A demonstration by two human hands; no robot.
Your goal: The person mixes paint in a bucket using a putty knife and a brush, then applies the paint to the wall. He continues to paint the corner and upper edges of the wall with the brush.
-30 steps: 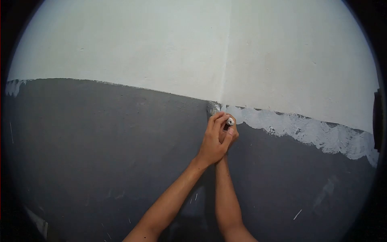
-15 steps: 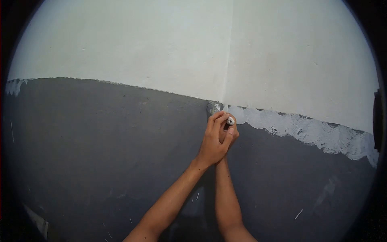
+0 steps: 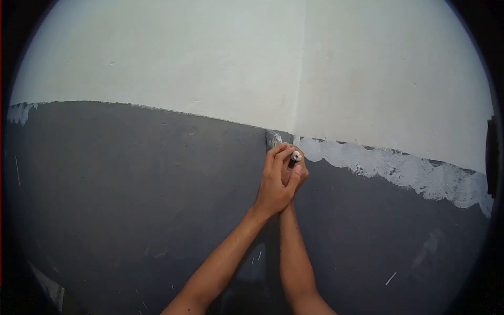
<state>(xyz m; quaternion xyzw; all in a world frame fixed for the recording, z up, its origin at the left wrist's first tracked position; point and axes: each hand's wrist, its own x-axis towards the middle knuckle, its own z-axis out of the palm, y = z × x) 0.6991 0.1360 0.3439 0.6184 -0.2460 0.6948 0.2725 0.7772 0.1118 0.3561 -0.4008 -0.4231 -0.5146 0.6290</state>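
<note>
A paint brush with whitish paint on it touches the dark grey wall near the corner, just under the white paint's edge. The rounded end of its handle points back toward me. My right hand is wrapped round the brush, partly hidden behind the other hand. In front of it, my left hand is closed against the right hand and the brush, its fingers bent over the top. The two wrists cross below.
The upper wall is white, the lower wall dark grey. A scalloped band of wet-looking white paint runs right from the corner. A smaller white patch lies far left. A dark object stands at the right edge.
Both hands and the brush have shifted slightly left along the grey wall, away from the corner.
</note>
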